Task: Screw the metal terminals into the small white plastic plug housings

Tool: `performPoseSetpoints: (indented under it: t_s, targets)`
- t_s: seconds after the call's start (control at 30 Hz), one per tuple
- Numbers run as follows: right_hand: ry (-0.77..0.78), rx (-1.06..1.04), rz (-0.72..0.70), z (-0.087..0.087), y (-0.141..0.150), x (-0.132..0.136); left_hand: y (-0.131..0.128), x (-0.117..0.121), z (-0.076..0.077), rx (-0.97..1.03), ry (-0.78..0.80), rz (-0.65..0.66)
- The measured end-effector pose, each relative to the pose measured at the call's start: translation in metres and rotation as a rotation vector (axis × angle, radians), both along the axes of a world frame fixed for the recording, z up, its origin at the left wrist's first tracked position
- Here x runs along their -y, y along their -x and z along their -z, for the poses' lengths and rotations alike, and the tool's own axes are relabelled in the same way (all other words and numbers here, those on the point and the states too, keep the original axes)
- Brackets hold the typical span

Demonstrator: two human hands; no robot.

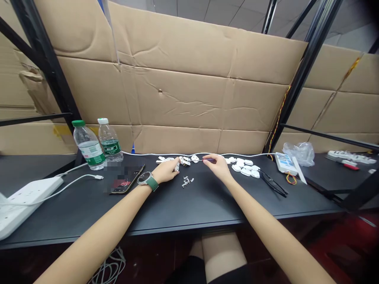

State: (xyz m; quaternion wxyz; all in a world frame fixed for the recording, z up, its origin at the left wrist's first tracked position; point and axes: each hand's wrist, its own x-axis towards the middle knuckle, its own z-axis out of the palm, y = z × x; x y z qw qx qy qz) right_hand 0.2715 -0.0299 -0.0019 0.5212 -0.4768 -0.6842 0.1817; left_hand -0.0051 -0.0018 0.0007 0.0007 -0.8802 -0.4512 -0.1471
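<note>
My left hand (168,170), with a green-strapped watch (147,180) on the wrist, is closed on a small white plastic part (177,165) at the back of the black table (177,205). My right hand (216,165) is pinched on a thin tool with a reddish tip (205,160) that points toward that part. Between the hands lie tiny pale loose pieces (187,181). Several white oval plastic covers (245,169) lie just right of my right hand, and more white parts (166,159) lie behind the left.
Two water bottles (97,144) stand at the left beside a phone (127,180). A white power strip (23,197) with cables sits far left. Black pliers (274,183), a white device (286,163) and a plastic bag (299,152) are right. Cardboard (189,86) walls the back.
</note>
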Motion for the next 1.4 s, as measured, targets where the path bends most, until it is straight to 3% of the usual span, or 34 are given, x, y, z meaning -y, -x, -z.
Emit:
performPoseSetpoints:
  t_s: [0.1,0.3,0.37,0.57,0.7,1.0,1.23,1.4]
  targets:
    - [-0.002,-0.012,-0.007,-0.001,0.0,0.001,0.001,0.0,-0.001,-0.052,-0.07,-0.033]
    - [0.0,-0.006,0.005,-0.001,0.0,0.001,0.004,0.003,-0.004,-0.154,-0.151,-0.303]
    - [0.0,0.003,0.012,0.0,0.0,0.001,0.004,0.003,-0.005,-0.135,-0.166,-0.334]
    - [-0.032,-0.01,0.018,0.002,0.0,-0.002,-0.005,-0.002,0.003,0.007,-0.217,-0.038]
    - [-0.052,-0.013,0.019,0.002,0.001,-0.002,-0.013,-0.005,0.013,0.003,-0.232,0.034]
    - [-0.064,-0.01,0.037,-0.001,0.001,0.001,-0.016,0.004,0.002,0.013,-0.245,0.018]
    - [-0.065,-0.013,0.025,-0.002,0.002,0.002,-0.015,0.002,0.005,-0.004,-0.185,0.087]
    - [-0.066,-0.011,0.033,-0.002,0.002,0.002,-0.015,0.005,0.0,0.02,-0.185,0.06]
